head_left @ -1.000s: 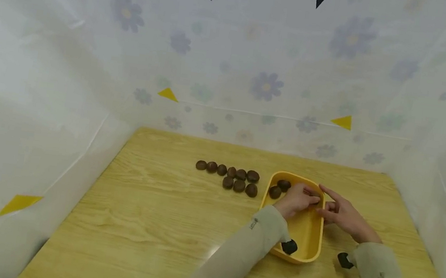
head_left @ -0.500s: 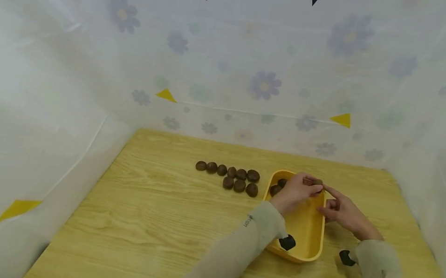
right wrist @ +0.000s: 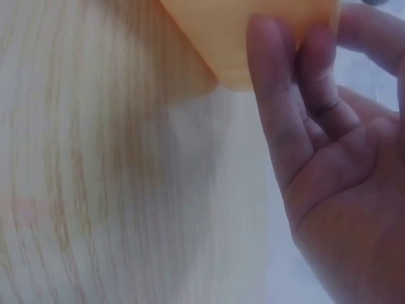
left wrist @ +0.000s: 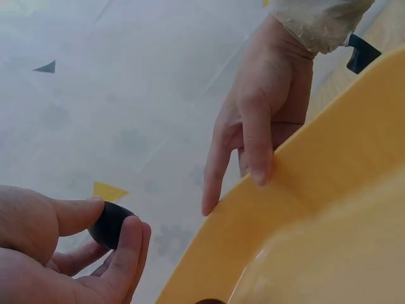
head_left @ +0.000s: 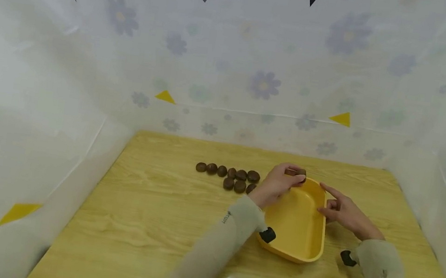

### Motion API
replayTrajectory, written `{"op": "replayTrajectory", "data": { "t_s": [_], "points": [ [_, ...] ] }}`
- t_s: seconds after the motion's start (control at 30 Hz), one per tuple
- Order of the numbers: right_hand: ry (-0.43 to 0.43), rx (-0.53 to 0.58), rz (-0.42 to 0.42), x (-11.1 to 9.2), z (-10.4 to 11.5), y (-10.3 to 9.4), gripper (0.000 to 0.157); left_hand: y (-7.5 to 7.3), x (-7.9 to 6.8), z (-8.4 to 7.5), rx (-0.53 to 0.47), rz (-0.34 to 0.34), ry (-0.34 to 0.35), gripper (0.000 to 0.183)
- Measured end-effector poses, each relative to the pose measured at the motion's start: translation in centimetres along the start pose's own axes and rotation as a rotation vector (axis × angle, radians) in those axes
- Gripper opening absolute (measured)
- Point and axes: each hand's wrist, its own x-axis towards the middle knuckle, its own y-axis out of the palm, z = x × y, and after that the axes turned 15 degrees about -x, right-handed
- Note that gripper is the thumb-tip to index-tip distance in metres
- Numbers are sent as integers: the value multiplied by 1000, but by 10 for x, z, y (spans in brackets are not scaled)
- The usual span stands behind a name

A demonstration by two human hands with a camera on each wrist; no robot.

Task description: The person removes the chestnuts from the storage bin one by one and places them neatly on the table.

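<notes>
In the head view my left hand pinches a dark brown chestnut between thumb and fingers, above the far left corner of a yellow tray. The left wrist view shows this chestnut clear of the tray wall. My right hand grips the tray's right wall near the far corner, a digit over the rim and other fingers along the outside. Those outer fingers lie against the wall in the right wrist view. A dark piece of another chestnut shows inside the tray.
Left of the tray, chestnuts lie in a far row of several and a shorter nearer row, partly behind my left hand. The wooden table is enclosed by white sheeting printed with flowers.
My left hand has lifted a chestnut from the tray's far right part and carried it left to the far left corner. The right hand stays at the tray's right wall.
</notes>
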Motion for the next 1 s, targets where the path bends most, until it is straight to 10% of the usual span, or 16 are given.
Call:
{"op": "replayTrajectory", "data": {
  "t_s": [0.27, 0.73, 1.0],
  "points": [
    [-6, 3, 4, -1, -1, 2, 89, -39, -14, -18, 0, 33, 1, 31],
    [-30, 5, 20, 6, 0, 4, 90, -119, -49, -45, 293, -22, 55, 39],
    [-20, 10, 23, 9, 0, 5, 91, -158, -67, -53, 205, -26, 79, 41]
  ]
}}
